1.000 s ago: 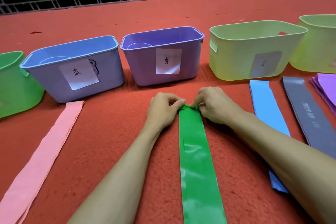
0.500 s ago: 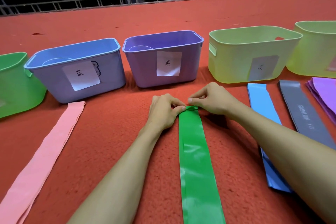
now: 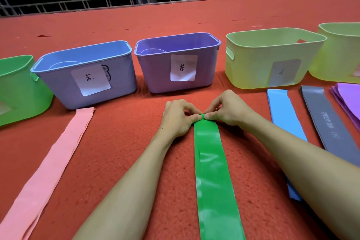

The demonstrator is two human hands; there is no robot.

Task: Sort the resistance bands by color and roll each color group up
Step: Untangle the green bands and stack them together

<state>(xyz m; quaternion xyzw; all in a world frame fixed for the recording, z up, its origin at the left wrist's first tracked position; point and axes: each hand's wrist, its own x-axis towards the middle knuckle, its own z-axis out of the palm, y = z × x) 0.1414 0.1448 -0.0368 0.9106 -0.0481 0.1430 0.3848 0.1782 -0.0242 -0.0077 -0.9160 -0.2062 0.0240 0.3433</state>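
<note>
- The left hand (image 3: 179, 117) pinches the far end of the green band (image 3: 212, 171), with thumb and fingers curled on a small first fold. If this pinch slackens, the springy start would likely uncurl.
- The green band lies flat down the middle of the red carpet (image 3: 126, 142), running to the near edge. Uneven pressure from the two sides would probably skew the roll into a cone.
- The right hand (image 3: 228, 111) pinches the same fold from the other side.
- Along the far side stand a green bin (image 3: 17, 91), blue bin (image 3: 58, 91), purple bin (image 3: 155, 72) and yellow-green bin (image 3: 251, 68). The purple bin is just beyond the hands.
- The pink band (image 3: 58, 154) lies well to the left.
- The blue band (image 3: 280, 107), grey band (image 3: 327, 122) and purple bands (image 3: 348, 97) lie to the right.
- The right forearm crosses the blue band and could drag it.
</note>
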